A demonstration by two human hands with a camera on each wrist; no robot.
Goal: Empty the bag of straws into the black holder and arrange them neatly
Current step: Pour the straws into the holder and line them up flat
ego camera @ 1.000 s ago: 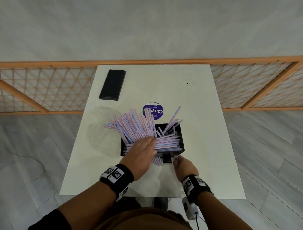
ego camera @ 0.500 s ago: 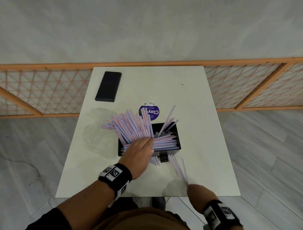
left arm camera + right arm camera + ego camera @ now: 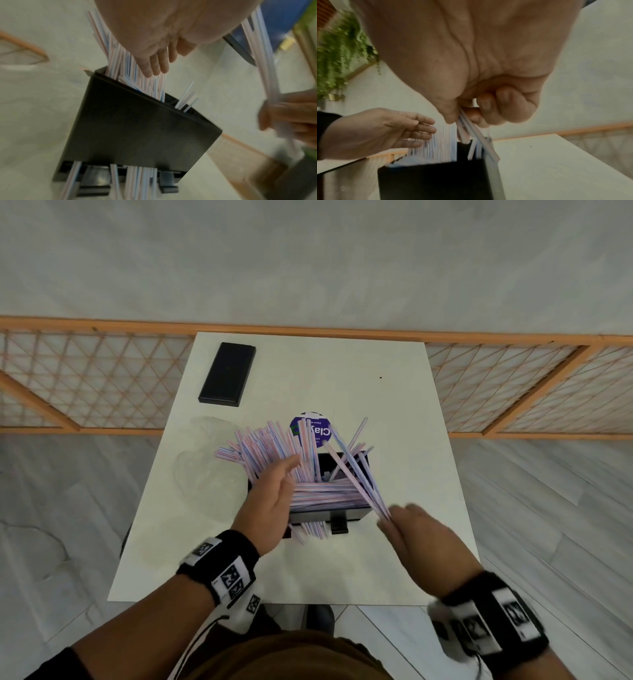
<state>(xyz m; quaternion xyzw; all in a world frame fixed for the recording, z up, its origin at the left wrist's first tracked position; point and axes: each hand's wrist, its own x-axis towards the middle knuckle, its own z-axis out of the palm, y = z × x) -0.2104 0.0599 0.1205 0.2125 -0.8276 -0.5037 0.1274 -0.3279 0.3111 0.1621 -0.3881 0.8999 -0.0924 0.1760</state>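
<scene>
The black holder [image 3: 356,513] [image 3: 137,129] [image 3: 428,181] stands mid-table, stuffed with pink, blue and white striped straws [image 3: 270,450]. Many lean out over its back left; some lie flat across the top, and some poke out of the slot at its base [image 3: 139,180]. My left hand [image 3: 274,494] [image 3: 154,65] [image 3: 412,129] has straight fingers laid against the leaning straws. My right hand [image 3: 397,518] [image 3: 462,119] pinches a small bunch of straws [image 3: 352,470] [image 3: 264,70] by their near ends, slanting over the holder's right side.
The empty clear plastic bag [image 3: 202,470] lies left of the holder. A flat black box [image 3: 227,374] sits at the table's back left, and a purple round sticker [image 3: 310,429] behind the holder. An orange lattice railing [image 3: 513,392] runs behind the white table [image 3: 404,563].
My right hand pulled a few straws out from the holder's base toward the near edge, then swung them up over the holder. My left hand rose from lying flat on the straws.
</scene>
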